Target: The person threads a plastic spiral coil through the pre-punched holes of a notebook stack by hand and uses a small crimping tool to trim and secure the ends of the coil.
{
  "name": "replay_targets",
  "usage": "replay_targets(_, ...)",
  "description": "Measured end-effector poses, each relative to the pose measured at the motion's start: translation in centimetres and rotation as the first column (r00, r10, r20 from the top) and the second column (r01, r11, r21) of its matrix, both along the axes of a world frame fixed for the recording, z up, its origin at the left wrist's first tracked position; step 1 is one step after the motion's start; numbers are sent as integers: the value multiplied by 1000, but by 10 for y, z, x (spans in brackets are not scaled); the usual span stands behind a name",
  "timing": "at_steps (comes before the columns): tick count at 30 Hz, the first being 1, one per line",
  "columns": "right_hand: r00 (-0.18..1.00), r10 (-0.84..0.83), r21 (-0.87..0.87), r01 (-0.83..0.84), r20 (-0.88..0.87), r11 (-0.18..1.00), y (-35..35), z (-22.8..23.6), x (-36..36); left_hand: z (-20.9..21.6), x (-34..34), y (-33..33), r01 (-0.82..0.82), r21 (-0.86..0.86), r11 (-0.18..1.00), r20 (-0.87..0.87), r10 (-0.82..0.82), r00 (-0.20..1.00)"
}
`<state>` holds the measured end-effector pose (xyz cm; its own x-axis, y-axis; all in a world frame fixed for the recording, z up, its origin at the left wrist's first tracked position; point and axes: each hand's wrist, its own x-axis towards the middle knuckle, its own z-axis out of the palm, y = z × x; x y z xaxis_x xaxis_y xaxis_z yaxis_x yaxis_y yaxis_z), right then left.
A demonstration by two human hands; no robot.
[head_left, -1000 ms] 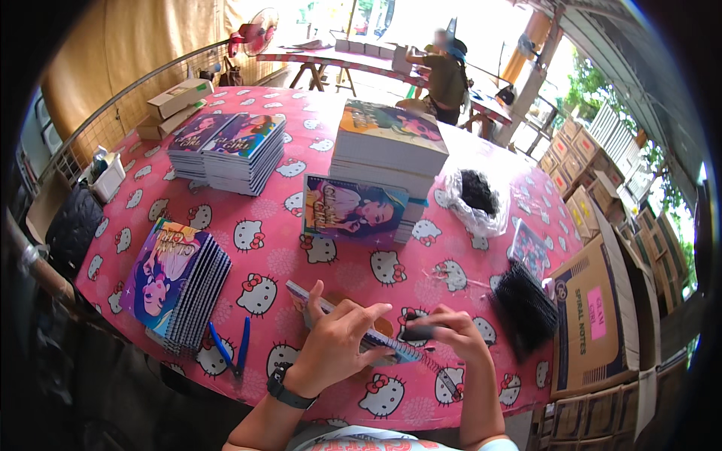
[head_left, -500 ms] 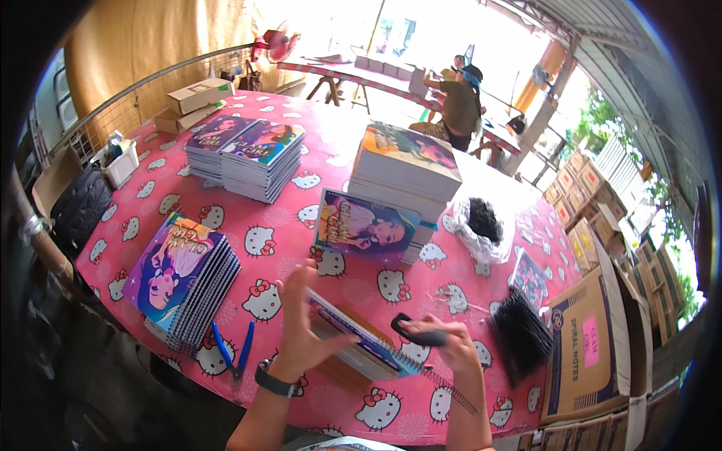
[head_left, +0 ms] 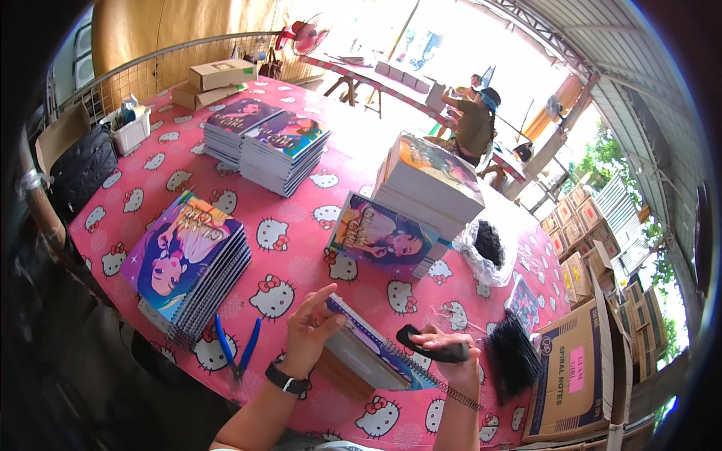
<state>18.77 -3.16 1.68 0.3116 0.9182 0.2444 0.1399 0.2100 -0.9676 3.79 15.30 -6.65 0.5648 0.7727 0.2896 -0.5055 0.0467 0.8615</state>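
Note:
A notebook (head_left: pixel 368 353) stands tilted at the table's near edge, beside a brown wooden block (head_left: pixel 344 376). My left hand (head_left: pixel 307 334), with a dark watch on its wrist, grips the notebook's far left end between thumb and fingers. A thin dark spiral coil (head_left: pixel 460 397) runs along the notebook's upper edge, its loose end trailing past the near right corner. My right hand (head_left: pixel 455 357) is closed round a black curved tool (head_left: pixel 430 345) held over the coil. Blue-handled pliers (head_left: pixel 238 353) lie spread to the left.
Coil-bound notebooks (head_left: pixel 184 263) are stacked at left; book stacks (head_left: pixel 282 146) and a taller pile (head_left: pixel 429 188) stand farther back. At right are black coils (head_left: pixel 511 364), a plastic bag (head_left: pixel 485 252) and a carton (head_left: pixel 568 372). A person (head_left: pixel 475 124) sits at a farther table.
My left hand has closed from a spread pose onto the notebook's end. My right hand still holds the black tool at the coil, which reaches farther up the notebook's edge. The view has shifted slightly.

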Motion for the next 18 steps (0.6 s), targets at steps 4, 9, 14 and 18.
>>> replay_targets(4, 980, -119, -187, 149, 160, 971, 4, -11, 6, -3, -3, 2, 0, 12, 1000, 15, 0, 1000)
replay_targets(9, 973, -23, -219, 74, 230, 973, 17, -2, 0, -1, -2, 0, -19, 36, 999, -8, 19, 1000)
replay_targets(14, 997, 59, 11, -58, -45, 998, 22, -6, -6, -1, -1, -4, -38, 70, 997, 2, 38, 999)
replay_targets(18, 946, -86, -219, 160, 312, 963, 30, -10, 4, -5, -2, -2, -42, 112, 993, -19, 44, 999)
